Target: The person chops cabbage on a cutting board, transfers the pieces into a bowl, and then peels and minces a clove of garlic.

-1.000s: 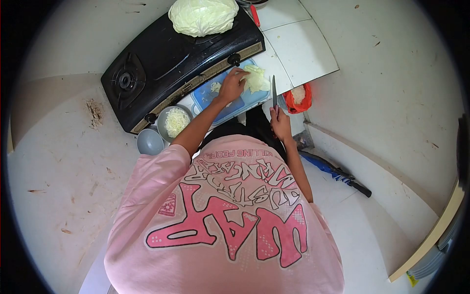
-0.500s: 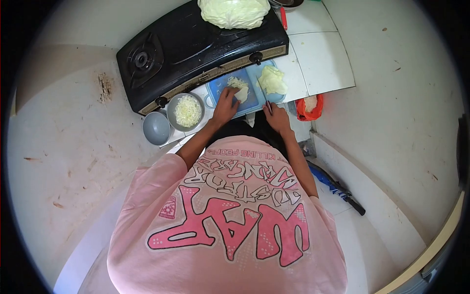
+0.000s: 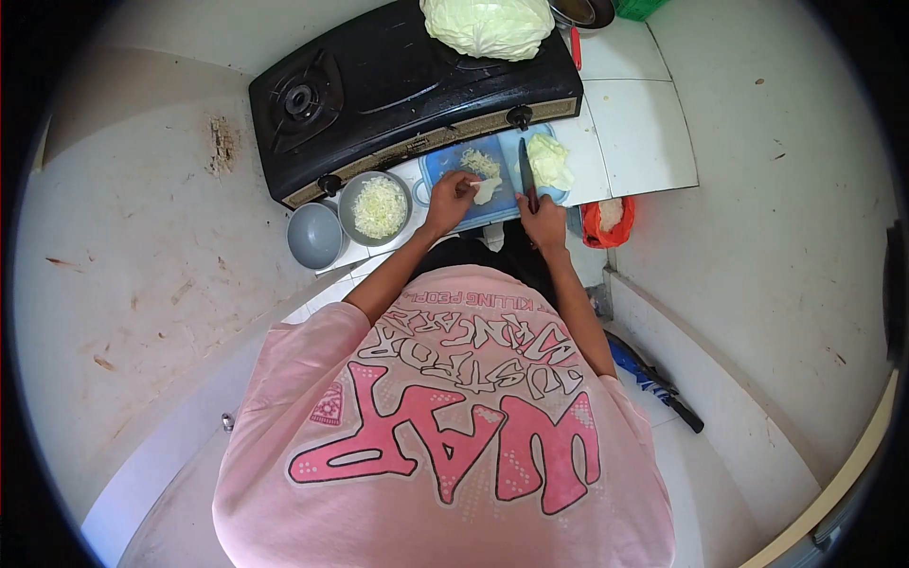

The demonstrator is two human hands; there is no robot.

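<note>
My left hand [image 3: 454, 198] pinches the edge of a pale cabbage piece [image 3: 488, 190] above the blue cutting board [image 3: 460, 216]. Just beyond that piece lies a small heap of shredded cabbage [image 3: 480, 163]. In my right hand [image 3: 543, 225] is a knife [image 3: 527, 170], its dark blade pointing away from me over the board's lighter right part. Cabbage leaves [image 3: 550, 162] rest to the right of the blade. Left of the board, a grey bowl [image 3: 407, 220] holds more shredded cabbage.
A second grey bowl [image 3: 315, 236] stands at the far left. Behind the board is a black gas stove [image 3: 398, 85] with a large cabbage [image 3: 488, 26] on it. A red plastic bag [image 3: 595, 227] sits right of the board, and a pan [image 3: 598, 11] at the back right.
My left hand has lifted the cabbage piece's edge between its fingers. The knife now shows more of its flat blade, apart from the piece. The whole view has shifted slightly.
</note>
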